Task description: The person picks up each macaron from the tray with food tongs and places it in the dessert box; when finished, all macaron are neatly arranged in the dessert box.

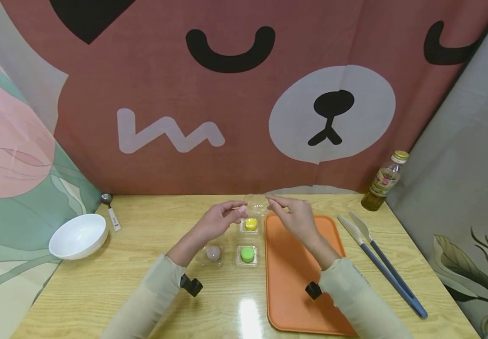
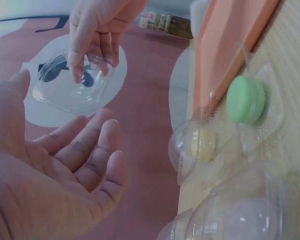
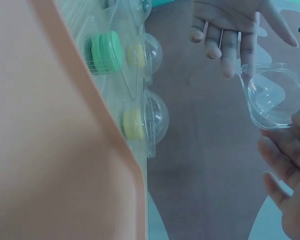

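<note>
My right hand [image 1: 296, 219] pinches the rim of a clear plastic domed lid [image 2: 65, 92] between thumb and fingers, holding it raised above the far part of the table. My left hand [image 2: 55, 155] is beside the lid, palm turned up and fingers loosely extended, with nothing in its grasp. In the right wrist view its fingertips come right up to the lid's corner. Below the hands, a green macaron [image 1: 247, 254] sits uncovered in a clear square tray. Behind it is a yellow macaron [image 1: 250, 224], and a pale purple one [image 1: 213, 253] lies under a clear dome.
An orange tray [image 1: 307, 301] lies under my right forearm. Tongs [image 1: 390, 266] and an oil bottle [image 1: 381, 186] are at the right. On the left are a white bowl [image 1: 78, 237] and a measuring spoon [image 1: 111, 212]. A printed cloth [image 1: 163, 174] hangs behind the table.
</note>
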`<state>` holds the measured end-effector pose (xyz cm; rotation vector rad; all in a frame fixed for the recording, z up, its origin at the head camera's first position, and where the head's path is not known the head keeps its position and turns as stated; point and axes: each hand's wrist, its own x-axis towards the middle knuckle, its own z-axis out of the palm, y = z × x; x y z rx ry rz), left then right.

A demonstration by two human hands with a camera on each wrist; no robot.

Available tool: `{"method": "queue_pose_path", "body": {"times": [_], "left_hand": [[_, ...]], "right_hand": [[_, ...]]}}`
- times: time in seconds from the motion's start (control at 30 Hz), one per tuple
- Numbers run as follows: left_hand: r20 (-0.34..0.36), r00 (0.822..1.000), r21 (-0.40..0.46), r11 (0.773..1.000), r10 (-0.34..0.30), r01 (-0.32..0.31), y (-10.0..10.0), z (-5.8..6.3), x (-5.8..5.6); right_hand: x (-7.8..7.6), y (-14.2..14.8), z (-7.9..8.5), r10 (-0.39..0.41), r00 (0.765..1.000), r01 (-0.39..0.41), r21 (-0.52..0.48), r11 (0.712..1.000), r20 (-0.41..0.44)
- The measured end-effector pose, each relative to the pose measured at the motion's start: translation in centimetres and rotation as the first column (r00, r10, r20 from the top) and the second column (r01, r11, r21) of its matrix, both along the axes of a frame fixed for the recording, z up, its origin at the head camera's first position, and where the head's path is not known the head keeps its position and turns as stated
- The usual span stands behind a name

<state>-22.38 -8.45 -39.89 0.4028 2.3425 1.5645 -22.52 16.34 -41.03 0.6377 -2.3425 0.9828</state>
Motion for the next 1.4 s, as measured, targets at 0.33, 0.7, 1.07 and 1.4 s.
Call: {"method": "queue_pose_path", "body": {"times": [0.33, 0.7, 1.07, 1.4], "left_hand": [[0.046, 0.999, -0.003, 1.0, 0.002, -0.002, -0.2, 0.1, 0.2], [0.082, 0.996, 0.013, 1.0, 0.017, -0.018, 0.2, -0.8, 0.3], [-0.026, 0.999, 0.008, 1.0, 0.027, -0.027, -0.4, -0.9, 0.3], [-0.274, 0.961, -0.107, 0.994, -0.025, -0.004, -0.6, -0.8, 0.3]], "right_hand": [[-0.4, -0.1, -0.2, 0.041, 0.939, 0.009, 0.145, 0.989, -0.342], [-0.3, -0.3, -0.8, 0.067, 0.935, -0.002, 0.183, 0.983, -0.348], [0.2, 1.0, -0.1, 0.218, 0.95, -0.233, 0.042, 0.971, 0.225], [0.3, 1.6, 0.3, 0.316, 0.847, -0.327, -0.049, 0.944, 0.427]]}}
